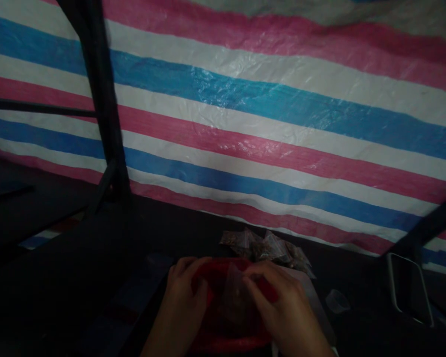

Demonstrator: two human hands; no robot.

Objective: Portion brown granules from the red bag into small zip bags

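Observation:
My left hand (188,292) and my right hand (282,302) meet low in the head view over a red bowl (223,342). Both pinch a small clear plastic bag (235,292) held above the bowl; what is inside it is too dark to tell. Just beyond the bowl lies a pile of small clear bags (267,248) filled with something brown.
A pink, blue and white striped tarpaulin (245,109) fills the background. A dark metal post (104,109) stands at the left. A phone-like rectangular object (409,292) lies at the right, with a small clear cup (336,300) near it. The work surface is very dark.

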